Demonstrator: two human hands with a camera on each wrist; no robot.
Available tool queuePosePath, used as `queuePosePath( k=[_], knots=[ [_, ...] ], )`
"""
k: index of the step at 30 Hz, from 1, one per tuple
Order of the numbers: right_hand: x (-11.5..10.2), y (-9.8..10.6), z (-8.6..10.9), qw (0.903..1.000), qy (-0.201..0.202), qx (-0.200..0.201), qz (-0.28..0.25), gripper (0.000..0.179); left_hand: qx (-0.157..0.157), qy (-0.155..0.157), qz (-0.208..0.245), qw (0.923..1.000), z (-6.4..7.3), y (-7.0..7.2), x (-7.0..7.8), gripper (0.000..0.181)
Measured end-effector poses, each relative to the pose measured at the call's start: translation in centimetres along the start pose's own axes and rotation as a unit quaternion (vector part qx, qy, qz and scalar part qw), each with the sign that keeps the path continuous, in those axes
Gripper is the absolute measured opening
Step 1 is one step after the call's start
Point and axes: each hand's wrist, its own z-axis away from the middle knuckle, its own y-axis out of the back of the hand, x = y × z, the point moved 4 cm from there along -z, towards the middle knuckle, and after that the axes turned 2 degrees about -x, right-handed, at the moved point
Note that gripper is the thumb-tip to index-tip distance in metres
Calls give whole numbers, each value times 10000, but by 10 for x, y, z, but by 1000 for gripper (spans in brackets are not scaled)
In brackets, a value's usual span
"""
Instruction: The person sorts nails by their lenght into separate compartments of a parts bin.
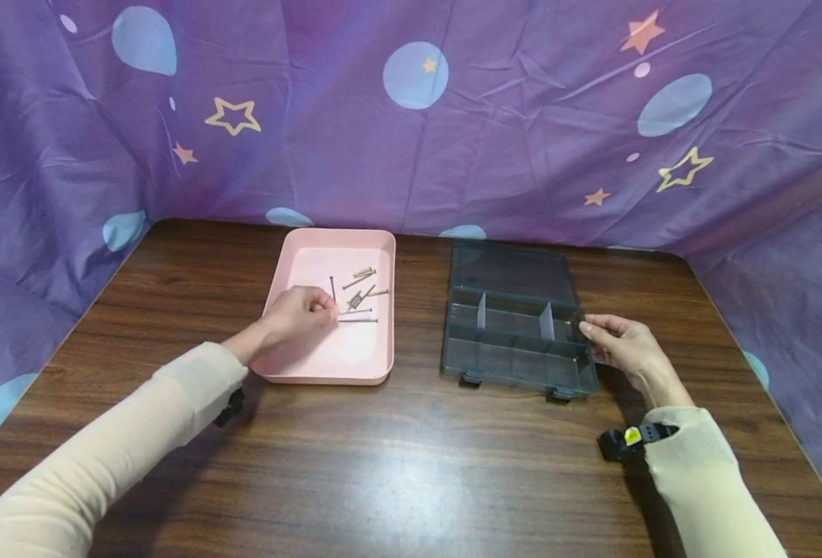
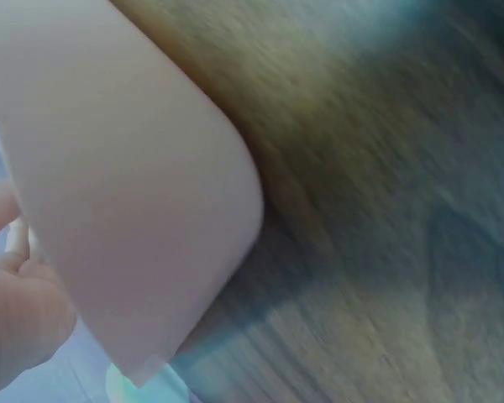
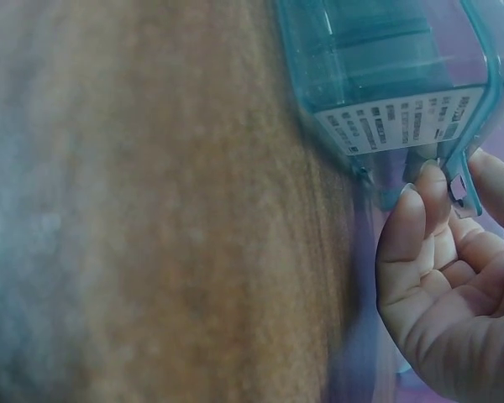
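In the head view my left hand (image 1: pixel 300 316) reaches over the near left side of a pink tray (image 1: pixel 327 380). Its fingers curl inward, thumb and fingertips together beside slim grey nails (image 1: pixel 358 320); I cannot tell whether they pinch one. Several brass-coloured pieces (image 1: pixel 362 273) and a small metal cluster (image 1: pixel 356 300) lie farther in. The tray's outer wall (image 2: pixel 143 193) covers most of that hand in the left wrist view. On the right, my right hand (image 1: pixel 627 353) grips the right side of a dark clear organizer box (image 1: pixel 515 360), thumb at the rim and other fingers lower against the end.
The box's lid (image 1: pixel 511 273) is folded back toward the purple curtain (image 1: pixel 341 155). Thin dividers (image 1: pixel 481 311) split its inside, and two latches (image 1: pixel 471 379) stick out at the front. A printed label (image 3: pixel 395 122) is on its end. Brown wooden table (image 1: pixel 397 465) lies under everything.
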Motion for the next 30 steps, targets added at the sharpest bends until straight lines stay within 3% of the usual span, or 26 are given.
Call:
queuePosePath(
  k=[5,11,19,26,30],
  knots=[
    [1,1,2,10000,-29,-35,-57,10,92,232,610,9978,-2,-1,3,14],
    [1,1,3,9999,-8,10,149,2,294,110,1248,9917,-5,-5,18,19],
    [-4,0,-1,9983,25,103,573,41,240,-73,1874,9820,-14,-17,48,18],
    [-5,0,1,9994,64,107,312,5,127,-183,1966,9802,-27,-35,75,16],
    [-2,0,4,9999,46,68,125,7,45,-291,2016,9790,-34,-48,87,15]
  ],
)
